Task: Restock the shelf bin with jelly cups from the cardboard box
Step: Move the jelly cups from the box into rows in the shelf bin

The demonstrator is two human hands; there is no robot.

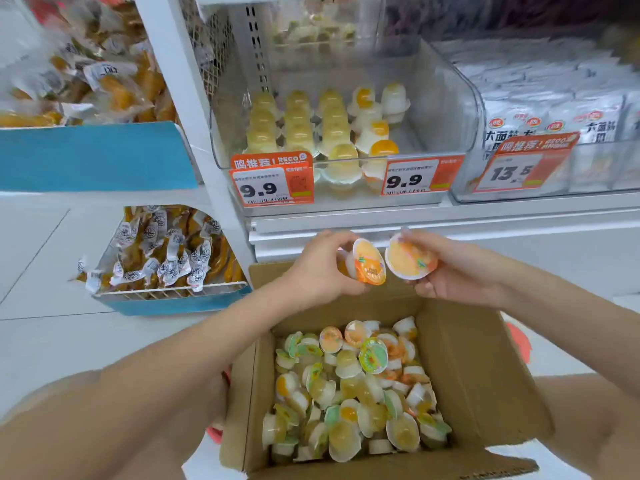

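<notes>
An open cardboard box [485,358] below me holds several loose jelly cups [353,393] with orange, green and yellow lids. My left hand [322,268] grips an orange-lidded jelly cup [369,261] above the box's far edge. My right hand [446,268] holds a second orange-lidded jelly cup [410,259] beside it, lids facing me. Above them the clear shelf bin [450,109] carries rows of upturned jelly cups [332,123] on its left side; its right part is bare.
Price tags reading 9.9 [272,183] hang on the bin's front. A neighbouring clear bin [554,116] holds white snack packs. At left, blue-fronted racks [93,157] carry wrapped yellow snacks [166,247]. White shelf ledge [450,220] runs just above my hands.
</notes>
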